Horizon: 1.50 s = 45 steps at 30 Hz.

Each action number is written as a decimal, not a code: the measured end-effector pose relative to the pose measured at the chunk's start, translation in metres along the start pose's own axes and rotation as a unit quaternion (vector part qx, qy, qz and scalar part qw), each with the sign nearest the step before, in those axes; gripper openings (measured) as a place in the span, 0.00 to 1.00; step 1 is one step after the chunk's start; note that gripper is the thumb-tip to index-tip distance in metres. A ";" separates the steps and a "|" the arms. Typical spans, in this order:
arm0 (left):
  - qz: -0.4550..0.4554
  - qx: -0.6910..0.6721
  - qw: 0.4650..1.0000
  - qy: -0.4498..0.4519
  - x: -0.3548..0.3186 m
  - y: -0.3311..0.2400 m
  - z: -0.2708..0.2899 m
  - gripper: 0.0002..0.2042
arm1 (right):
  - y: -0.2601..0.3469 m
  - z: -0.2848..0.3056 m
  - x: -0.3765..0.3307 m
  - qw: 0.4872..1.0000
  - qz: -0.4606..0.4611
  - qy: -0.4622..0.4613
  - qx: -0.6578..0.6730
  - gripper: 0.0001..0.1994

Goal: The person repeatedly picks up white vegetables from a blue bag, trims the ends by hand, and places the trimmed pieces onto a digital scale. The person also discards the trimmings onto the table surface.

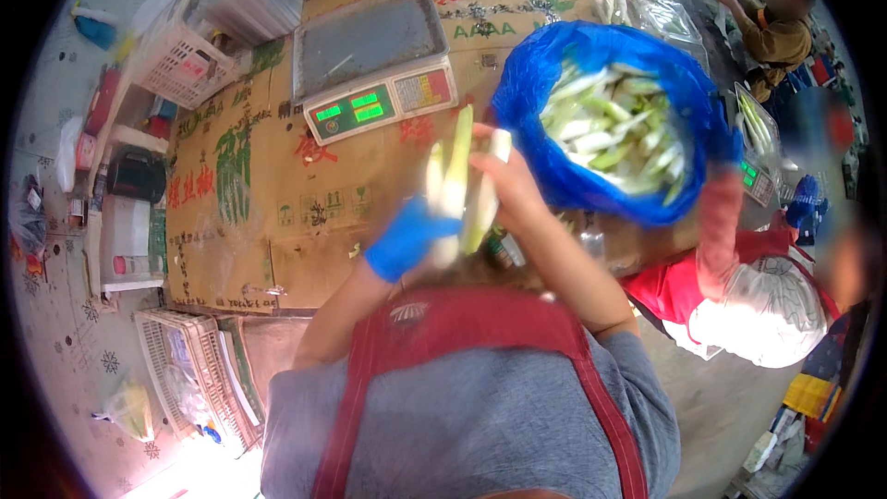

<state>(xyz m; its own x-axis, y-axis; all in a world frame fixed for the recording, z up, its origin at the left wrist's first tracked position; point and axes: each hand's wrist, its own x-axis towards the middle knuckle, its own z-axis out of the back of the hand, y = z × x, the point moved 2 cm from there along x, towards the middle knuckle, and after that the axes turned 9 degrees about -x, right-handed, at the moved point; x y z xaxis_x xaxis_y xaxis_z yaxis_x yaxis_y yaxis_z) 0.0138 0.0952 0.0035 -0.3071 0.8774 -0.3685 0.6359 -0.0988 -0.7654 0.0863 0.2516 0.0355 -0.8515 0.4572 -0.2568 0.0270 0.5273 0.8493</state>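
item: bundle of stalks (459, 187), pale white-green, long and slim, held upright over the cardboard-covered table (249, 194), just in front of the person's chest and near the scale (374, 65).

left hand (407, 238): in a blue glove, wrapped round the lower end of the bundle from the left; fingers look closed about it, though blur hides how tightly.

right hand (508, 180): bare, pressed against the upper right side of the bundle, fingers curled over the stalks and closed on them.

handling, as judged: light, fairly stiff along the length but likely to snap if bent; smooth skins may slide against each other, so a grip low on the pale ends with a second hand steadying the middle seems soundest.

nearby: blue bag (610, 120) full of the same stalks, just right of the hands; clear packs (647, 0) at the table's far edge; white baskets (185, 55) to the left; another person's arm (721, 231) in a red sleeve beside the bag.
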 end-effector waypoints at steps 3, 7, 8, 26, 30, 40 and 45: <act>0.014 0.057 0.997 0.041 0.000 0.002 0.006 0.30 | 0.018 0.000 0.001 0.999 0.030 0.015 0.022 0.21; -0.025 0.071 0.994 0.083 0.002 0.010 0.001 0.29 | 0.026 -0.003 0.002 0.995 0.076 0.023 -0.065 0.21; -0.014 0.068 0.995 0.065 0.007 0.016 0.003 0.27 | 0.023 -0.001 0.003 0.990 0.084 0.028 -0.111 0.21; -0.003 0.036 0.999 0.025 0.010 0.033 0.007 0.21 | -0.025 -0.001 0.006 0.995 -0.017 -0.021 -0.092 0.20; 0.006 -0.113 0.994 0.001 0.008 0.048 0.022 0.23 | -0.022 0.018 0.005 0.990 0.001 -0.066 -0.128 0.14; 0.085 -0.229 0.969 -0.043 -0.002 0.063 0.022 0.15 | 0.022 0.033 -0.064 0.815 0.391 -0.045 -0.425 0.22; 0.017 -0.126 0.992 -0.001 0.016 0.074 0.034 0.19 | -0.047 0.031 -0.072 0.762 0.364 0.022 -0.535 0.21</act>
<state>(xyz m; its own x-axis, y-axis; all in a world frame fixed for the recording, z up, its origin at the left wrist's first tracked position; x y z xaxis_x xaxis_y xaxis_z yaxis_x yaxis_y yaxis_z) 0.0317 0.0856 -0.0772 -0.2837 0.8748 -0.3927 0.8022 -0.0078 -0.5970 0.1628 0.2156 0.0002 -0.8321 0.3132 0.4578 0.0782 -0.7509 0.6558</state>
